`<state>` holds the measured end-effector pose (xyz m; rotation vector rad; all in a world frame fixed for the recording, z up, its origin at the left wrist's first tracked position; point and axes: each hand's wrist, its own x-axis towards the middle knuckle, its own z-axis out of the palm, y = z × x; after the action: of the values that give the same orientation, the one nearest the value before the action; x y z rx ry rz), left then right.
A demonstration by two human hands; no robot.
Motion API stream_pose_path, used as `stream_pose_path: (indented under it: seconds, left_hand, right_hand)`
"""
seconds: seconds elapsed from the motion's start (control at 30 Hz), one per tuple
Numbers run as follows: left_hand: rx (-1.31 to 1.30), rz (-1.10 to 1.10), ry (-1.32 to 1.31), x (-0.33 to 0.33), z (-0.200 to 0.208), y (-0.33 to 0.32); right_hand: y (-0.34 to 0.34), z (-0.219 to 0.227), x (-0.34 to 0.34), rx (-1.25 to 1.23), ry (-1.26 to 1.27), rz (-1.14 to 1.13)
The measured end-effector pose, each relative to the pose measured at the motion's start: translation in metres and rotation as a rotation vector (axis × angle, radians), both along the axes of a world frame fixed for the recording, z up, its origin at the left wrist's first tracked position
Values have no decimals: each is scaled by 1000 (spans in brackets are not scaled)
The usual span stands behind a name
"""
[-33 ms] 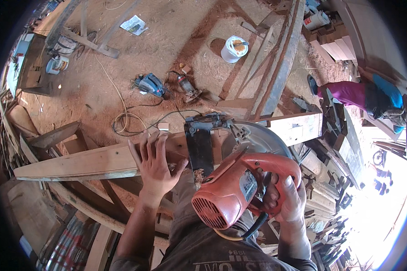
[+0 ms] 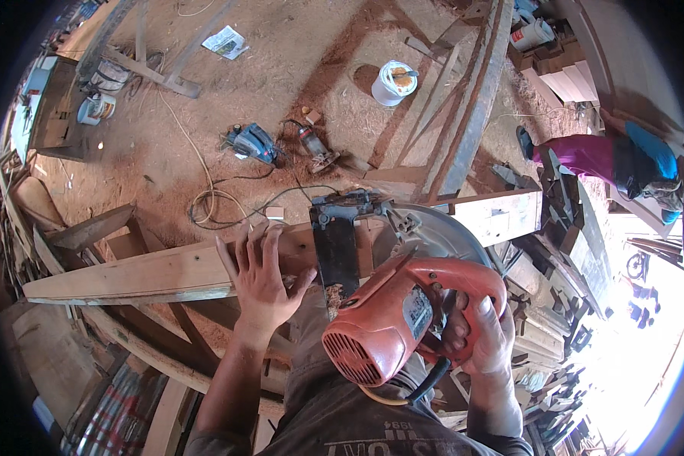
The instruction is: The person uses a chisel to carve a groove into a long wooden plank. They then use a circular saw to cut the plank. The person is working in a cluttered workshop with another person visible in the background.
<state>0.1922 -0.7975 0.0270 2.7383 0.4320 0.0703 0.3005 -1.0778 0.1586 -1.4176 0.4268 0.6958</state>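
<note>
A long light-brown wooden board (image 2: 152, 271) lies across in front of me. On it rests an orange-red circular saw (image 2: 380, 334) with a dark base plate and a round metal blade guard (image 2: 441, 232). My right hand (image 2: 480, 334) is wrapped round the saw's looped handle, fingers on its inner side. Left of the saw, my left hand (image 2: 262, 277) lies on the board with fingers spread, thumb toward the base plate. Most of the blade is hidden by the guard and motor. A black cord (image 2: 429, 382) leaves the saw beside my right wrist.
On the sawdust-covered floor lie a blue power tool (image 2: 252, 143), a second power tool (image 2: 311, 144) and a looped cable (image 2: 205, 201). Beyond them stands a white bucket (image 2: 393, 85). Wood offcuts (image 2: 562, 258) pile at the right, near a person in purple (image 2: 581, 156).
</note>
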Motion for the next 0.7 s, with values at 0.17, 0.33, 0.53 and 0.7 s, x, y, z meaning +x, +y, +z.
stream_pose_path:
  seconds: [0.17, 0.33, 0.53, 0.7]
  left_hand:
    - [1, -3, -1, 1, 2, 1]
    - [-10, 8, -11, 1, 1, 1]
    - [3, 5, 11, 1, -1, 1]
    - [-4, 8, 21, 2, 0, 3]
  right_hand:
    - [-1, 1, 4, 24, 23, 9]
    - [0, 2, 11, 51, 31, 29]
    - [4, 2, 14, 50, 32, 14]
    - [5, 1, 17, 74, 37, 10]
